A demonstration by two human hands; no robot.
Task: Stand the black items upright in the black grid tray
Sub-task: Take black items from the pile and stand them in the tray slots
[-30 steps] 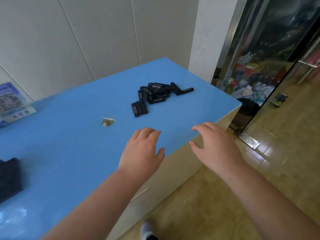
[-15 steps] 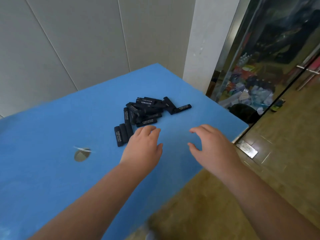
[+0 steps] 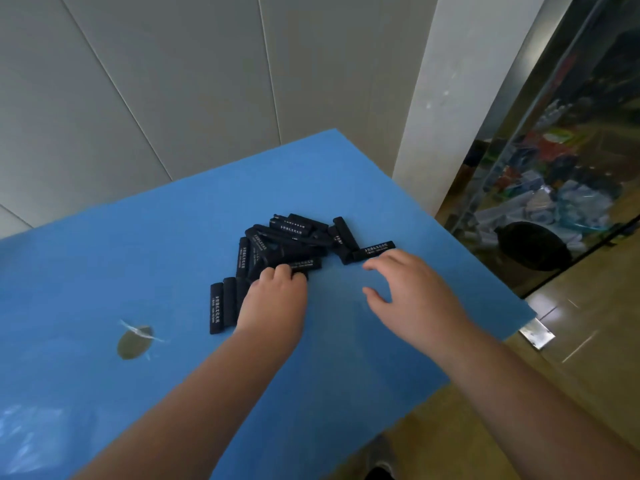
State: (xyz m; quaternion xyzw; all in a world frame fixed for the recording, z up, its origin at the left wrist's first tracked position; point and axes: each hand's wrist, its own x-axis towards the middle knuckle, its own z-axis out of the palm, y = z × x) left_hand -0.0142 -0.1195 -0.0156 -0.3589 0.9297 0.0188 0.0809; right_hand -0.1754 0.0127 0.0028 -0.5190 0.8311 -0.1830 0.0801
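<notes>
The pile of sticks [image 3: 294,247] lies on the table [image 3: 104,271], toward its far right corner. The left hand [image 3: 273,303] rests at the pile's near edge — the right hand [image 3: 412,296] is beside it, just before the rightmost stick [image 3: 374,250]. A hole [image 3: 134,342] lies left of both.

A blue table top [image 3: 104,265] fills the lower left, with a round hole [image 3: 134,342] cut through it (torn edges around the rim). Behind stands a grey panelled wall [image 3: 173,81] and a white pillar [image 3: 446,105]. To the right, a glass door [image 3: 568,140] shows cluttered goods, above a brown tiled floor [image 3: 595,327]
</notes>
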